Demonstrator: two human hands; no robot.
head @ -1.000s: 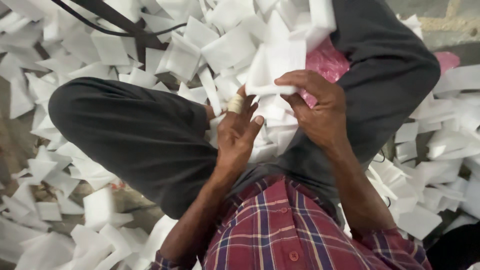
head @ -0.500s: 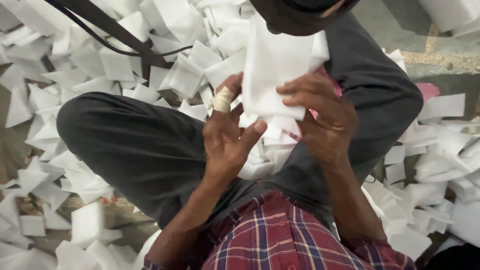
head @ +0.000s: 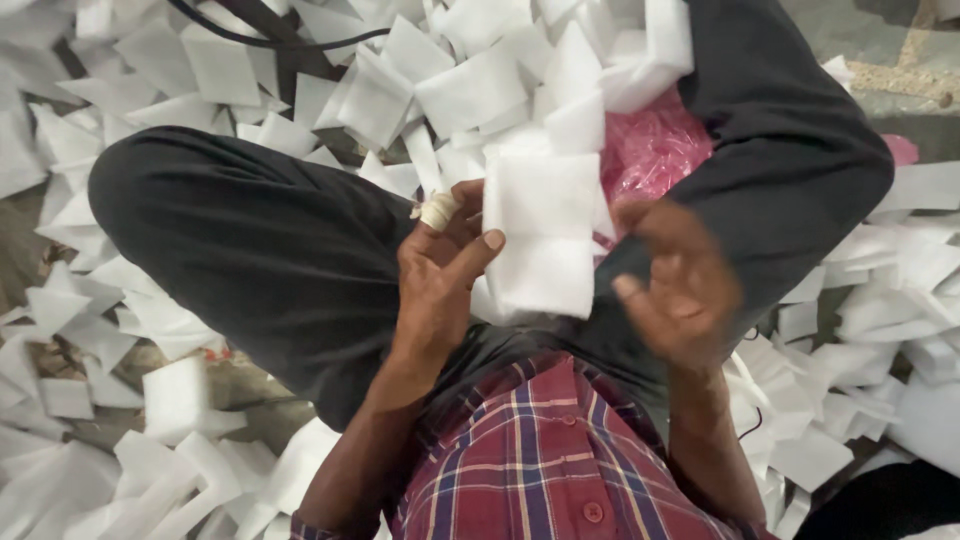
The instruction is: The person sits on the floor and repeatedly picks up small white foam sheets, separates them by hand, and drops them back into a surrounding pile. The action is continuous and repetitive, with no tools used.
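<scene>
I sit cross-legged in dark trousers among white foam sheets. My left hand (head: 440,270) grips a stack of white foam sheets (head: 545,235) by its left edge, thumb across the front; a white bandage wraps one finger. My right hand (head: 675,290) is blurred and hangs just right of the stack, fingers spread, holding nothing, apart from the stack. A pink plastic bag (head: 655,150) lies behind the stack, against my right leg.
Loose white foam pieces (head: 470,85) are piled between my knees and scattered on the floor left (head: 60,400) and right (head: 900,260). A black strap and cable (head: 270,35) cross the pile at the top. Bare concrete floor (head: 850,40) shows at top right.
My right hand has let go of the foam stack and pulled away to the right. The left hand keeps the stack, now lower in front of my lap.
</scene>
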